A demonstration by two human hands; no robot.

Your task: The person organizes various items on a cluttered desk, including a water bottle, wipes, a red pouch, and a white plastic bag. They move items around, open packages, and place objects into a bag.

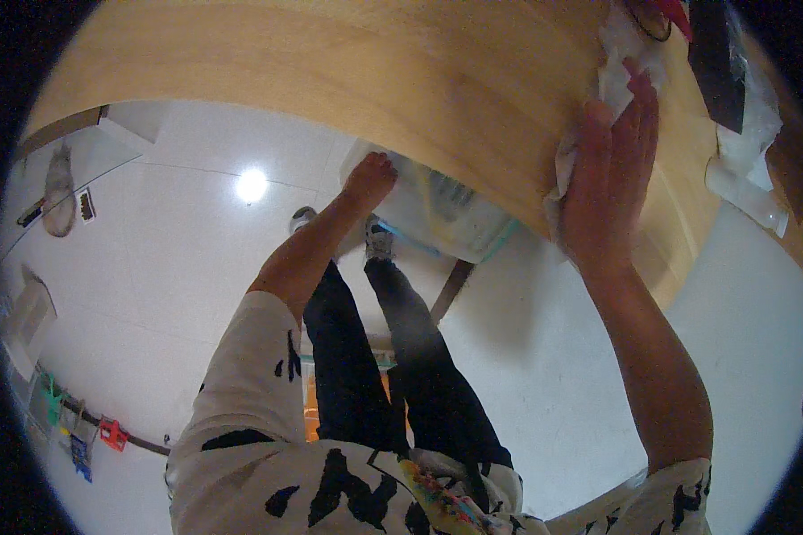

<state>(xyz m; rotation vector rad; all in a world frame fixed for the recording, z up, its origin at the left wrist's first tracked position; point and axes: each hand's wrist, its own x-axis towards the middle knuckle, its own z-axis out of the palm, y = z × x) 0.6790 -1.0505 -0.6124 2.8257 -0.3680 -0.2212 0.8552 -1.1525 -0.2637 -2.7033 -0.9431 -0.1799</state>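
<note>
My right hand point(612, 167) lies stretched out over a crumpled white cloth or tissue point(619, 80) on the wooden tabletop point(308, 57), near its right end. Parts of the white sheet show past the fingertips and along the left side of the palm. Below the table's front edge, my left hand point(373, 175) has its fingers curled, at the left side of a translucent plastic container point(441, 207). Whether those fingers grip its rim is hidden.
A red item point(672, 17) sits at the table's far right. Beyond it are a dark panel point(716, 67), clear plastic wrap point(753, 134) and a white cylinder point(746, 194). Under the table a brown leg point(454, 287) shows. Coloured clips point(114, 435) hang at lower left.
</note>
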